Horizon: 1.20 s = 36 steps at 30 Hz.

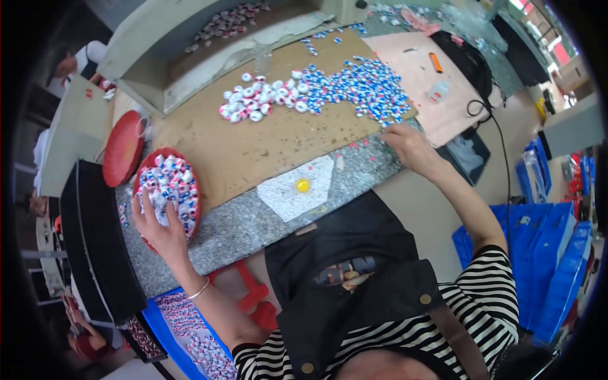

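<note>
My left hand (159,227) reaches into a red basket (198,209) heaped with small white pieces (170,180) marked pink and blue. Its fingers are spread on the heap, with no piece clearly gripped. At the right, my right hand (408,147) rests by the table's front edge, fingertips pinched together at the near rim of a pile of small blue-and-white pieces (373,85). Whatever lies between those fingertips is too small to make out. Larger white round pieces (256,116) with pink marks lie left of that pile, on brown cardboard (221,152).
A second red basket (121,152) stands behind the filled one. On the granite tabletop (234,225) lies a white sheet (278,193) with a yellow round piece (303,185). An orange lighter-like object (436,62) sits on pink cloth (405,50). Blue crates (532,247) stand at the right.
</note>
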Motion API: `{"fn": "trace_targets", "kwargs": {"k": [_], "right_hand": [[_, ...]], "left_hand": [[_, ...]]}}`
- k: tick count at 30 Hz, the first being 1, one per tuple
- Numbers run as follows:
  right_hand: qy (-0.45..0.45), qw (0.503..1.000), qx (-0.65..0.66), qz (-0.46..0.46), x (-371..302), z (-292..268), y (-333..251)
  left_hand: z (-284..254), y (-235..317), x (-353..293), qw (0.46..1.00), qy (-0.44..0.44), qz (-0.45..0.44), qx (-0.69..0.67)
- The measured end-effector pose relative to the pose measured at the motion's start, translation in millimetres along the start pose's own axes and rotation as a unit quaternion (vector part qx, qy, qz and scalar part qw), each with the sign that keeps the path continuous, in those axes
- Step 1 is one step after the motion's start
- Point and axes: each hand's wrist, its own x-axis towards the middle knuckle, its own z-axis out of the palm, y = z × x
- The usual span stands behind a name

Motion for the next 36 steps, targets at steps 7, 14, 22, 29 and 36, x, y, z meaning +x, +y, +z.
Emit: {"fn": "trace_targets", "kwargs": {"k": [7, 14, 22, 29, 36], "right_hand": [[-0.071, 0.99, -0.097, -0.076, -4, -7, -3], [0.023, 0.998, 0.054, -0.031, 36, 0, -28], [-0.136, 0.989, -0.019, -0.049, 86, 42, -33], [-0.115, 0.993, 0.018, -0.015, 78, 36, -21], [-0.172, 0.965, 0.122, -0.155, 75, 41, -104]], "left_hand": [[57, 113, 23, 0.944, -0.149, -0.025, -0.292], [166, 145, 44, 0.983, -0.126, 0.064, -0.121], [180, 135, 48, 0.98, -0.119, 0.147, -0.057], [94, 116, -13, 0.661, -0.185, -0.308, -0.658], [32, 95, -96, 0.539, -0.204, -0.383, -0.722]]}}
